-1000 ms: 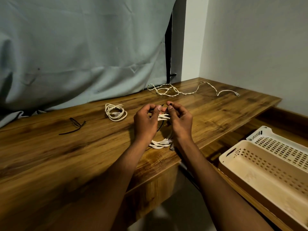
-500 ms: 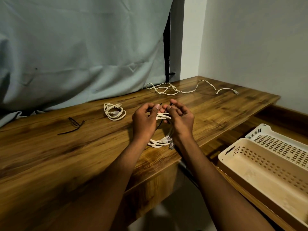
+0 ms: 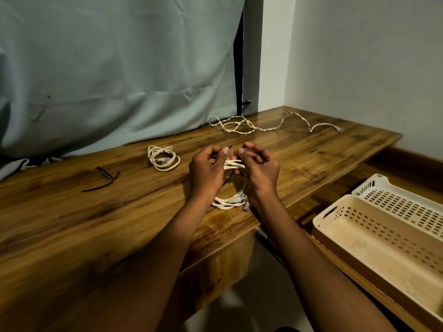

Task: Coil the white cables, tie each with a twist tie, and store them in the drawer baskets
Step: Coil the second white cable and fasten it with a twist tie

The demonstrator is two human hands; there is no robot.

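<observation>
Near the front edge of the brown wooden table, the left hand and right hand pinch a thin black twist tie around the coiled white cable, fingers curled tight.

A grey-blue curtain fills the upper left; a white wall stands at right behind the wooden desk.

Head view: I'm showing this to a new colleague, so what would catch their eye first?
Both hands, left hand and right hand, meet mid-desk, pinching a black twist tie over a white cable coil. Behind it, a loose white cable sprawls near the curtain. At right, two perforated baskets sit in the open drawer.
</observation>
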